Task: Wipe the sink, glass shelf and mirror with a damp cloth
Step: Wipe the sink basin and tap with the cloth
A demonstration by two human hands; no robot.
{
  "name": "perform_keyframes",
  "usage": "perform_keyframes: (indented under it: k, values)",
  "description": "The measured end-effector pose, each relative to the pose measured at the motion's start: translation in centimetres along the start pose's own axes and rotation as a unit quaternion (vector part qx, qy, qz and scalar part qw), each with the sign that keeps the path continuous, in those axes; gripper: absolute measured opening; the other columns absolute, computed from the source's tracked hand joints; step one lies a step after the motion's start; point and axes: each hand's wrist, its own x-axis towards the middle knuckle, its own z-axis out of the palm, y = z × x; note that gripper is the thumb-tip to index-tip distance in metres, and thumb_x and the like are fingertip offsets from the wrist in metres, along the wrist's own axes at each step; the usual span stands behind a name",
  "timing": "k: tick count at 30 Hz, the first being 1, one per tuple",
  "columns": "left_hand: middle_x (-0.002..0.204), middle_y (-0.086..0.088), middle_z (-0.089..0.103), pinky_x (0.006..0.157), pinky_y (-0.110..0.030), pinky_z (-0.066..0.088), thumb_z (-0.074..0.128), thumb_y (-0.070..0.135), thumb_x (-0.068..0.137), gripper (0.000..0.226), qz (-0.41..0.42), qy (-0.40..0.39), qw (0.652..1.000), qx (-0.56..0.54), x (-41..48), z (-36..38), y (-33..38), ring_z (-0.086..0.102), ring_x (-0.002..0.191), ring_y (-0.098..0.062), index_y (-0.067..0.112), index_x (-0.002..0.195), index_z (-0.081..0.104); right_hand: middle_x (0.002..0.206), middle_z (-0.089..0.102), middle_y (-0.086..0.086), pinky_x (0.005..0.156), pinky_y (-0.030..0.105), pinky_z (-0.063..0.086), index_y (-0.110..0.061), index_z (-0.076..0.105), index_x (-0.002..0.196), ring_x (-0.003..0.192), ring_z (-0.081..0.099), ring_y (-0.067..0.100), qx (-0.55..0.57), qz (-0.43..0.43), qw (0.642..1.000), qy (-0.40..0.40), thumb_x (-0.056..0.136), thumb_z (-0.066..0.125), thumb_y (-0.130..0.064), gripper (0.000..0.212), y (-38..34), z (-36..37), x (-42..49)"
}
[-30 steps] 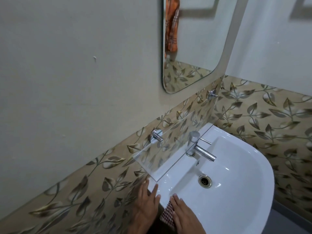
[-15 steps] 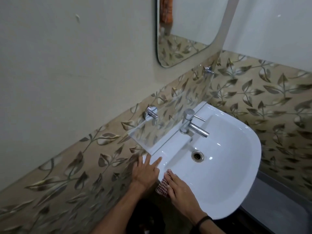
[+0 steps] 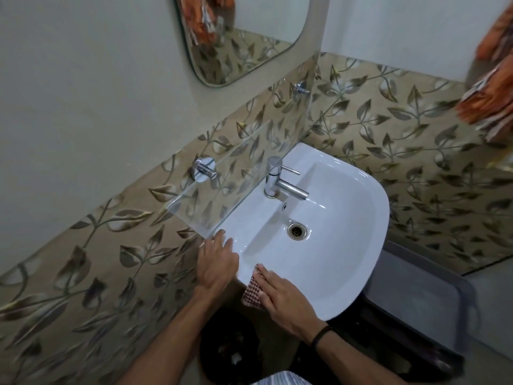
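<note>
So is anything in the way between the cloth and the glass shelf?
Only the left hand. It rests flat on the sink rim, right between the cloth under the right hand and the near corner of the glass shelf.

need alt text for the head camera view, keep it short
A person's right hand presses a checked cloth onto the near rim of a white sink, while the left hand rests flat on the rim beside it. A glass shelf, a chrome tap and a mirror sit beyond.
</note>
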Motion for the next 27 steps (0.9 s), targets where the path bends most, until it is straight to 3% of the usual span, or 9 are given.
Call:
perform_keyframes:
  k: [2,5,9,13,20,24,27]
  values:
    - [0.135,-0.011,0.058,0.092,-0.048,0.051,0.050,0.027,0.085,0.034,0.055,0.039,0.997,-0.028,0.6,0.7,0.2,0.053,0.115,-0.033,0.016,0.112,0.068,0.166,0.015,-0.010,0.117,0.035,0.032,-0.031,0.024,0.158,0.149,0.028,0.014,-0.020,0.021,0.999,0.019,0.107,0.023,-0.045,0.053,-0.4,0.4,-0.2]
    - [0.135,-0.017,0.058,0.092,-0.052,0.054,0.043,0.030,0.091,0.040,0.105,0.036,0.987,-0.113,2.7,1.6,1.1,0.053,0.120,-0.037,0.011,0.118,0.066,0.161,0.033,-0.004,0.105,0.041,0.048,-0.026,0.038,0.153,0.140,0.045,0.020,-0.036,0.040,0.996,0.076,0.105,0.033,-0.040,0.051,-1.6,1.3,0.1]
    - [0.141,-0.013,0.053,0.101,-0.051,0.049,0.038,0.039,0.096,0.048,0.118,-0.004,0.983,-0.142,3.8,2.8,1.4,0.047,0.126,-0.035,0.015,0.132,0.058,0.167,0.016,-0.007,0.117,0.040,0.029,-0.030,0.021,0.158,0.150,0.027,0.019,-0.044,0.013,0.998,0.041,0.108,0.023,-0.044,0.053,-0.7,0.2,-1.5]
    - [0.139,-0.006,0.056,0.102,-0.044,0.046,0.041,0.040,0.097,0.045,0.098,0.031,0.983,-0.150,3.3,3.4,1.2,0.047,0.125,-0.027,0.019,0.132,0.059,0.162,0.032,-0.008,0.111,0.040,0.040,-0.032,0.037,0.153,0.141,0.044,0.019,-0.073,0.019,0.994,0.074,0.106,0.031,-0.044,0.048,1.4,-0.3,-4.8]
    - [0.138,-0.002,0.055,0.099,-0.045,0.047,0.053,0.033,0.100,0.033,0.092,0.051,0.980,-0.167,3.2,3.2,1.4,0.046,0.122,-0.025,0.021,0.130,0.060,0.156,0.042,-0.008,0.113,0.039,0.034,-0.032,0.051,0.145,0.140,0.044,0.017,-0.026,0.056,0.992,0.110,0.106,0.033,-0.049,0.046,-0.1,0.3,-4.2]
    - [0.138,0.000,0.051,0.103,-0.043,0.043,0.052,0.037,0.101,0.033,0.078,0.021,0.983,-0.166,3.5,2.8,1.7,0.044,0.123,-0.025,0.023,0.130,0.057,0.150,0.050,-0.008,0.115,0.035,0.027,-0.031,0.061,0.136,0.137,0.049,0.016,-0.066,0.041,0.989,0.124,0.106,0.036,-0.047,0.043,2.9,-0.9,-7.4]
    - [0.134,-0.003,0.053,0.102,-0.043,0.042,0.049,0.040,0.102,0.035,0.035,0.023,0.984,-0.174,3.6,2.5,3.6,0.044,0.123,-0.026,0.017,0.126,0.057,0.144,0.057,-0.006,0.117,0.039,0.024,-0.029,0.065,0.132,0.137,0.049,0.018,-0.088,0.089,0.981,0.151,0.103,0.040,-0.046,0.042,5.9,-1.8,-9.5]
